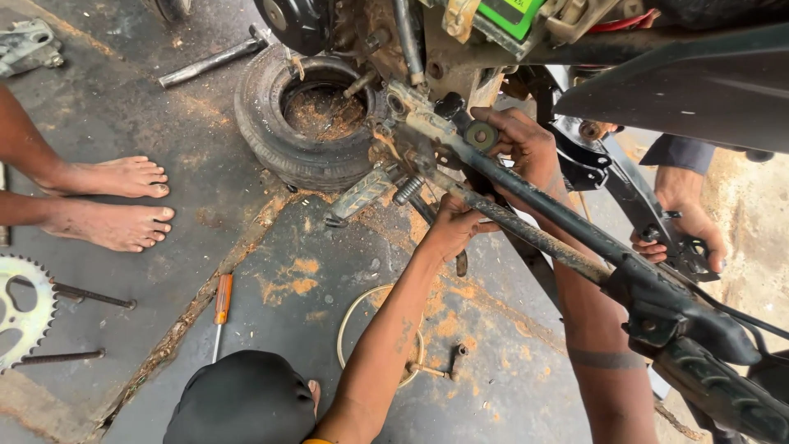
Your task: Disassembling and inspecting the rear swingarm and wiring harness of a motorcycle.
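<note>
Hands work just right of the old tyre: left hand clamps the grimy motorcycle frame tube, right hand wraps its fingers round the upper bar, steadying both.

A: Where is the tyre relative to the motorcycle frame tubes?

B: Left of them, on the floor. The left hand sits below the tubes, the right hand above.

A: And the loose parts?

B: The screwdriver lies below the tyre; the sprocket lies at far left, under two bare feet.
</note>
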